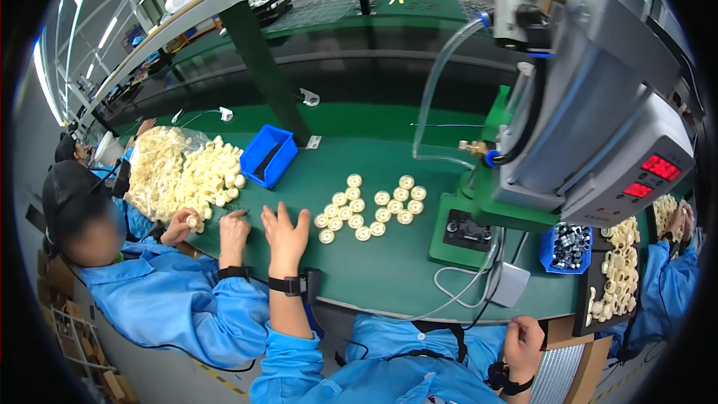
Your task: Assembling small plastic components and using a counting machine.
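My left hand (286, 238) is over the green table with its fingers spread, holding nothing. It is nearest to the loose groups of cream round plastic parts (345, 212) laid flat in the middle of the table. Another cluster of these round parts (400, 200) lies just to their right. Down by the table's front edge, my right hand (523, 340) is held near my body with its fingers curled in, and no object shows in it. A green and grey press machine (516, 172) with a lit red display stands on the table to the right.
A co-worker at left holds a cream part (193, 221) beside a big pile of them (183, 172) spilling from a clear bag. Nearby stands a blue bin (269, 155). Right of the press are a blue bin of metal pieces (553, 262) and a black tray (582, 307) of cream parts.
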